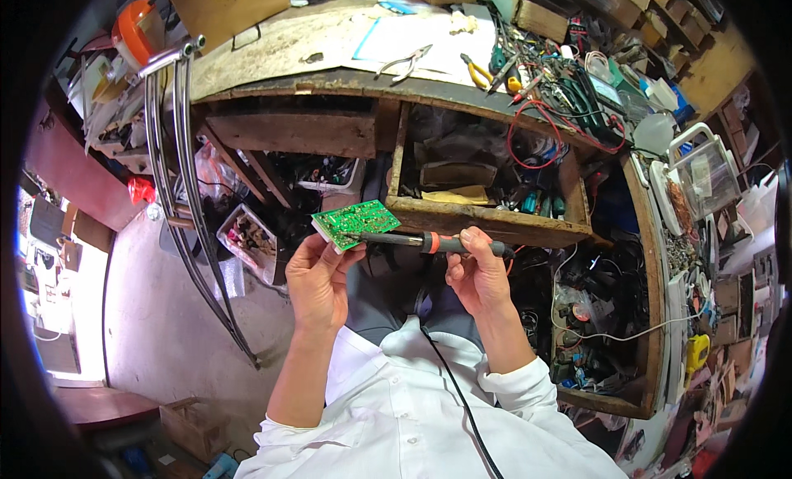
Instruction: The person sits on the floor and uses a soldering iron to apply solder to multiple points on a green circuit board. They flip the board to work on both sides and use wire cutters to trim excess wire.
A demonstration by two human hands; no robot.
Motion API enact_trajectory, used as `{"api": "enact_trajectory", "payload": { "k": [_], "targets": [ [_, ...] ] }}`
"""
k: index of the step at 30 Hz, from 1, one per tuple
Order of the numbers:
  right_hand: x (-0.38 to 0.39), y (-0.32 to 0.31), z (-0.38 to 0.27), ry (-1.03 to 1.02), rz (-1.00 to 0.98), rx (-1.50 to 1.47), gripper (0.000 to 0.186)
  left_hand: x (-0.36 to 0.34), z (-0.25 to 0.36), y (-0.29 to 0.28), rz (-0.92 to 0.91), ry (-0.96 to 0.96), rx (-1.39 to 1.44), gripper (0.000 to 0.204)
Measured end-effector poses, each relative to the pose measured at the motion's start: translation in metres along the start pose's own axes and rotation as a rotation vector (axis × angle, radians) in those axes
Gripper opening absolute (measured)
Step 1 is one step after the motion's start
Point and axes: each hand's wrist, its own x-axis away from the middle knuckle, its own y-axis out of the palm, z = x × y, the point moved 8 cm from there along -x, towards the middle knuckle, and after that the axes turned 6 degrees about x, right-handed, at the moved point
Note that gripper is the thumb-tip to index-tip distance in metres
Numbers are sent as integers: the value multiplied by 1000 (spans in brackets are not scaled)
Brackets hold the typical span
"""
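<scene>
A green circuit board (369, 217) is pinched by its near left edge between the thumb and fingers of my left hand (318, 283). It is held up in front of my body, its soldered face showing. My right hand (481, 274) is closed round the dark handle of a soldering iron (452, 245) with an orange-red collar. The iron lies almost level and points left, its tip end over the lower left part of the board. Whether the tip touches the board I cannot tell.
Ahead, a wooden workbench (272, 66) carries pliers (404, 63), a yellow-handled cutter (476, 71) and a heap of tools. Below it, an open drawer (487, 219) juts toward me. Bent chrome tubes (186, 174) stand at left. A cluttered open cabinet (606, 314) is at right. A black cable (462, 380) crosses my shirt.
</scene>
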Motion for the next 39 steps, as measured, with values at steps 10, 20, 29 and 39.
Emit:
{"api": "enact_trajectory", "payload": {
  "k": [10,20,29,39],
  "targets": [
    [-2,-8,-68,-214,44,17,15,-46,-26,77,-216,-40,-33,18],
    [-11,-79,-78,-274,305,-8,13,-82,-92,84,-369,-117,-599,11],
    [-12,-80,-76,-321,351,-71,12,-80,-56,101,-572,456,-1257,17],
    [-9,-81,-77,-372,275,-158,10,-55,-52,86,-457,107,-777,23]
  ]
}}
